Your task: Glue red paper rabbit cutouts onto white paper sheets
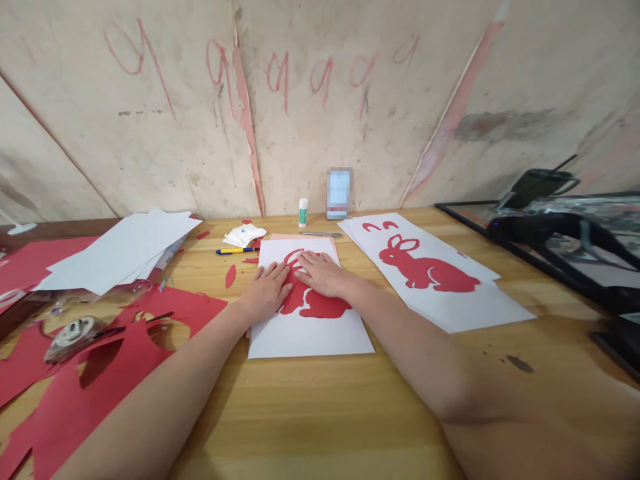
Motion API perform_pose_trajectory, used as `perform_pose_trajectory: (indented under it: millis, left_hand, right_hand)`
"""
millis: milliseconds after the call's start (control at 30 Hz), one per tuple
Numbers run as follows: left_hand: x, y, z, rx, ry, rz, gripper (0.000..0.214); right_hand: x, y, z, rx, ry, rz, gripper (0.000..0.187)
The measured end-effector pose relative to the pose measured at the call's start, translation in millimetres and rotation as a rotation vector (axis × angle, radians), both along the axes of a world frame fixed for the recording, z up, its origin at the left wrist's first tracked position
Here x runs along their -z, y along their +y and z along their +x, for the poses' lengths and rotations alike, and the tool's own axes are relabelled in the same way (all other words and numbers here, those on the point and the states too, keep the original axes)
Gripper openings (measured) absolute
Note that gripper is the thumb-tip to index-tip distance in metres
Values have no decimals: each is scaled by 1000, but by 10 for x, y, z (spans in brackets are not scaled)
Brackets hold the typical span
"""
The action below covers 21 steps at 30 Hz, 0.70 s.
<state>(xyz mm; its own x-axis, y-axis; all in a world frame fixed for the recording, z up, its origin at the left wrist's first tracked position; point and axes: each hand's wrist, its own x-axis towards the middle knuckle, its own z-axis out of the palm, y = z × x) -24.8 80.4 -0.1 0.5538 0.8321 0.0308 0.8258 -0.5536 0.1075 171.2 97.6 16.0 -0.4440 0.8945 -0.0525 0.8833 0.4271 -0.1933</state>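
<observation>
My 2 hands lie flat, fingers spread and pinching nothing, on the red paper rabbit (320, 303) that sits on the white sheet (307, 333) in front of me. The left hand (267, 288) presses the rabbit's left part, and the right hand (323, 272) covers its far part, where the ears appear to be, though my fingers hide most of that. The 2 hands touch at the fingertips over the cut-out.

The rabbit's long axis runs left to right across the sheet, with its body showing bare to the right of my left hand and near of my right hand. So the uncovered part lies nearer to my right hand, just on the near side of its wrist.

To the right lies a second white sheet (450, 287) with another red rabbit (425, 270) on it, well apart from my hands. A glue stick (303, 213) stands at the far edge, by the wall. Red paper offcuts (75, 393) and scissors (80, 331) lie at the near left.
</observation>
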Motion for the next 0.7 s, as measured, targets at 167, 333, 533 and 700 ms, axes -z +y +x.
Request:
perform_pose_trajectory:
  millis: [167, 333, 533, 700]
  left_hand:
    - [15, -2, 1, 3, 1, 18, 53]
    - [3, -7, 18, -5, 7, 9, 52]
    - [2, -14, 19, -7, -6, 0, 50]
    - [22, -1, 4, 0, -5, 16, 52]
  right_hand:
    - [29, 70, -25, 33, 36, 26, 69]
    - [127, 138, -141, -123, 85, 86, 69]
    - [151, 172, -173, -96, 56, 88, 64]
    - [144, 212, -110, 12, 57, 55, 64]
